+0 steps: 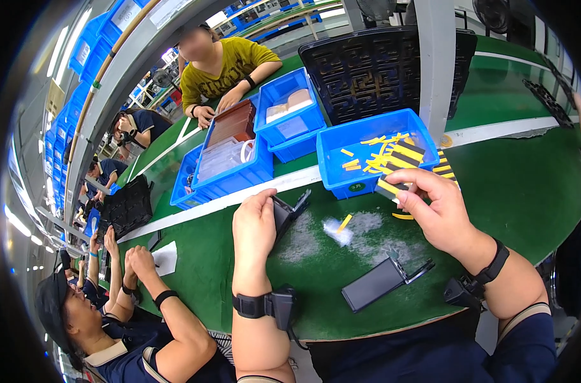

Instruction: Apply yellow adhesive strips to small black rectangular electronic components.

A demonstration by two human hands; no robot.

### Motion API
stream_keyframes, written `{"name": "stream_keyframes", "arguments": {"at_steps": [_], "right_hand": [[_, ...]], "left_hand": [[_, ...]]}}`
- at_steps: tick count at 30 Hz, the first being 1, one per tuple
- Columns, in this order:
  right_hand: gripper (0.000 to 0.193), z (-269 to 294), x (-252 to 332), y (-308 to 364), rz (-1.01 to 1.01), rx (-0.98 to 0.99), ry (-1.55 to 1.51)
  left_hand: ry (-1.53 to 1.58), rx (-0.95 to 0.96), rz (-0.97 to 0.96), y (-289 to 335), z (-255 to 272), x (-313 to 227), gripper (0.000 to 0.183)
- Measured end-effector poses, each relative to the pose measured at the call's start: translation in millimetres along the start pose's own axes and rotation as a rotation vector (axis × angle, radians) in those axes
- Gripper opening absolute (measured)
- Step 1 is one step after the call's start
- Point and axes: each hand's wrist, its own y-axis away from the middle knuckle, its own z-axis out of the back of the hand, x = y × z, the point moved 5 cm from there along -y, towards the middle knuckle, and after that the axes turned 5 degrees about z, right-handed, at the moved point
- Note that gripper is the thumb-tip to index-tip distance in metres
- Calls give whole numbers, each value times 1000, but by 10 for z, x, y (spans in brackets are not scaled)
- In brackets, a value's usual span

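Observation:
My left hand is closed around a black plastic casing with a hinged-looking end, held tilted above the green table. Between the thumb and fingers of my right hand is a small yellow-and-dark strip, just over the near edge of a blue bin. Yellow and black strips lie loose and in sheets inside that bin. A similar black casing rests on the table between my forearms. One yellow strip sits on a whitish worn patch of the tabletop.
Blue bins with brown and clear parts stand left of the strip bin. Behind it are a black lattice tray and a grey post. A co-worker works close on my left; another person sits across the table.

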Motion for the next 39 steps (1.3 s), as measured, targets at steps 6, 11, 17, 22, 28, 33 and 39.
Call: {"name": "stream_keyframes", "arguments": {"at_steps": [6, 11, 17, 22, 28, 33, 39], "right_hand": [[41, -138, -22, 54, 107, 111, -94], [56, -176, 49, 100, 144, 183, -48], [71, -207, -16, 81, -7, 82, -393], [68, -31, 23, 15, -10, -199, -676], [29, 33, -142, 38, -92, -130, -468], [19, 67, -126, 29, 137, -172, -63], [16, -70, 46, 48, 128, -29, 20]], "left_hand": [[372, 143, -62, 253, -211, -576, 25], [726, 273, -112, 542, -391, -925, 35], [1126, 538, 90, 609, -532, -945, 39], [1121, 613, 289, 539, -585, -762, 28], [-43, 438, -69, 389, -584, -499, 14], [-42, 310, -373, 570, -494, -1000, 30], [11, 676, -345, 871, -574, -1125, 46]]}}
